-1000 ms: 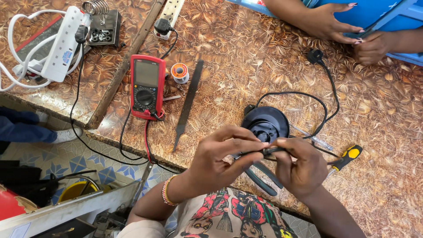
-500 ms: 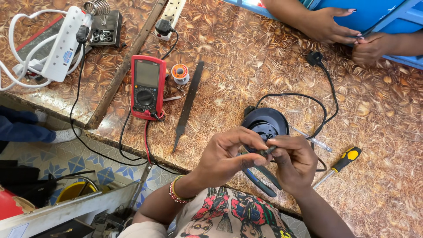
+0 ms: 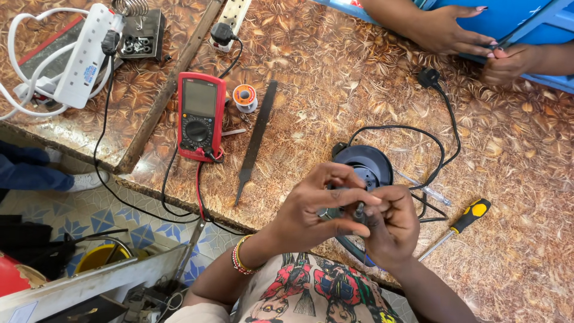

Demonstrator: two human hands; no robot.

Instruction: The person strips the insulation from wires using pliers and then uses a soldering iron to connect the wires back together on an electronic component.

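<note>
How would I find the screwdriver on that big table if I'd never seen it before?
Start at the brown leaf-patterned tabletop and find the round black base with its thin black cord. To the right of it, past the cord's loop, lies the slim metal screwdriver. It is the only tool with a yellow-and-black handle.

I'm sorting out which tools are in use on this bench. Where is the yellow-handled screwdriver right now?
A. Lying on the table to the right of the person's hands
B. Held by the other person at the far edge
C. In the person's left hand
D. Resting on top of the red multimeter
A: the yellow-handled screwdriver lies flat on the table, apart from the right hand, untouched.
</note>
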